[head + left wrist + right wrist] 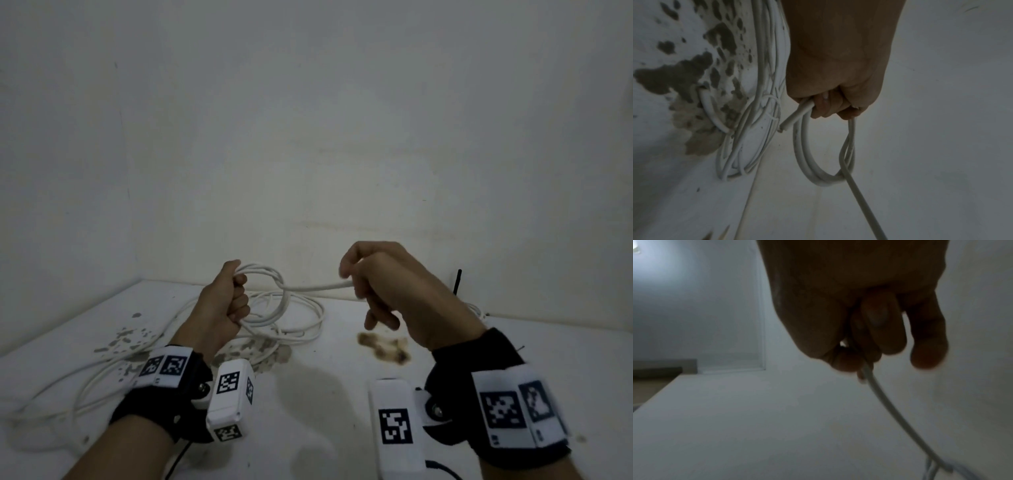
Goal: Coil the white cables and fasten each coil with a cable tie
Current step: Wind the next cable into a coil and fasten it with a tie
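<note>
My left hand grips a small coil of white cable raised above the white table. In the left wrist view the coil hangs in loops below the left hand, with a cut cable end sticking out beside the fingers. From the coil a taut strand runs right into my right hand, which pinches it. The right wrist view shows the right hand curled round that strand. Another bundle of white cable lies on the table behind the left hand.
More loose white cable trails across the table's left side over chipped grey patches. A brown stain marks the table centre. A thin black stick stands by the wall at right. White walls enclose the back and left.
</note>
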`<state>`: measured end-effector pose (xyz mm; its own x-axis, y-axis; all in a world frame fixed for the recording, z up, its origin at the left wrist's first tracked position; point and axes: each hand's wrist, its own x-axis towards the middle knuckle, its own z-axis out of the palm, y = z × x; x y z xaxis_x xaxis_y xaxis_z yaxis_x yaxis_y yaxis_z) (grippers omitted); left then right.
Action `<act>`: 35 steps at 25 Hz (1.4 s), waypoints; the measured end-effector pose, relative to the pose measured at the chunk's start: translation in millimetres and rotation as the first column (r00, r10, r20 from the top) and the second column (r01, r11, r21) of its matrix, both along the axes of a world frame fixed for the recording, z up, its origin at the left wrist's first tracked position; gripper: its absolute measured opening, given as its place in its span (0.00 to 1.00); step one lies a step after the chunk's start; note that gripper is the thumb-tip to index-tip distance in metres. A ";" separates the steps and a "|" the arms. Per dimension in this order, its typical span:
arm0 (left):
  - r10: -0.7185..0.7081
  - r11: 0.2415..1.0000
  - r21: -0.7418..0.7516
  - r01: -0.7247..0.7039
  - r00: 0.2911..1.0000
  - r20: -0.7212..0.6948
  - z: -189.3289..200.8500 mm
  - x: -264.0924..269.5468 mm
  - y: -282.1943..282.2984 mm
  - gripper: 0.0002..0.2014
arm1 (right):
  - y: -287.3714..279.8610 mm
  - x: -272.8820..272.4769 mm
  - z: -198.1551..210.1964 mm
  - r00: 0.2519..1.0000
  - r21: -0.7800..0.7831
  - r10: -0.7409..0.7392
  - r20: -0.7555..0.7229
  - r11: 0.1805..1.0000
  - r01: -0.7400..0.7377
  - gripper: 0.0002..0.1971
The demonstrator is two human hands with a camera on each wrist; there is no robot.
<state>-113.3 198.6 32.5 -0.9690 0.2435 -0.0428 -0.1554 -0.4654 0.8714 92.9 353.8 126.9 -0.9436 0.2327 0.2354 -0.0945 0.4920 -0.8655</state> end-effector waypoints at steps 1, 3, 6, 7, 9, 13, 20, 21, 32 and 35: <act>-0.008 1.000 -0.020 0.007 1.000 -0.015 1.4 0.7 -1.1 0.21 | 0.0 5.1 1.8 0.995 0.122 0.063 0.078 0.990 -0.072 0.10; -0.054 0.996 -0.070 0.051 0.997 -0.051 8.4 4.2 -3.2 0.21 | -1.6 16.9 5.3 0.951 0.401 0.126 0.282 0.885 -0.236 0.05; -0.154 0.969 -0.214 0.124 0.980 -0.126 20.8 17.8 -1.2 0.21 | 2.1 12.0 -1.9 0.939 0.645 -0.034 0.341 0.736 -0.207 0.23; -0.189 0.952 -0.270 0.143 0.970 -0.154 24.3 23.7 1.2 0.22 | 3.5 3.7 -6.8 0.969 0.641 -0.097 0.227 0.764 -0.074 0.24; -0.270 0.911 -0.367 0.187 0.944 -0.191 30.9 35.5 7.3 0.22 | 6.3 -16.7 -22.6 0.987 0.519 -0.157 0.018 0.845 0.125 0.18; -0.448 0.811 -0.493 0.315 0.876 -0.178 37.6 55.9 16.3 0.24 | 5.3 -45.7 -57.5 1.000 0.361 -0.028 -0.001 0.932 0.027 0.20; -0.498 0.754 -0.566 0.334 0.852 -0.161 36.0 65.4 29.6 0.26 | 7.0 -50.2 -53.3 0.999 -0.728 0.033 0.038 0.686 0.005 0.09; -0.508 0.740 -0.581 0.339 0.848 -0.152 35.7 65.8 31.7 0.26 | 7.6 -50.3 -51.1 0.999 -0.764 0.005 0.044 0.645 0.031 0.11; -0.485 0.806 -0.412 0.425 0.873 -0.049 37.3 65.0 26.7 0.24 | -0.1 -59.2 -54.6 0.997 -0.672 -0.062 -0.037 0.741 0.020 0.09; -0.434 0.847 -0.372 0.380 0.899 -0.067 35.0 63.6 31.5 0.23 | 1.0 -60.1 -57.5 0.997 -0.600 -0.067 -0.038 0.800 0.031 0.07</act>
<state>-49.7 230.1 67.5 -0.7875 0.6129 -0.0650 -0.1263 -0.0573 0.9903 32.8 354.8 69.5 -0.9170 0.3898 0.0847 -0.1404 -0.1166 -0.9832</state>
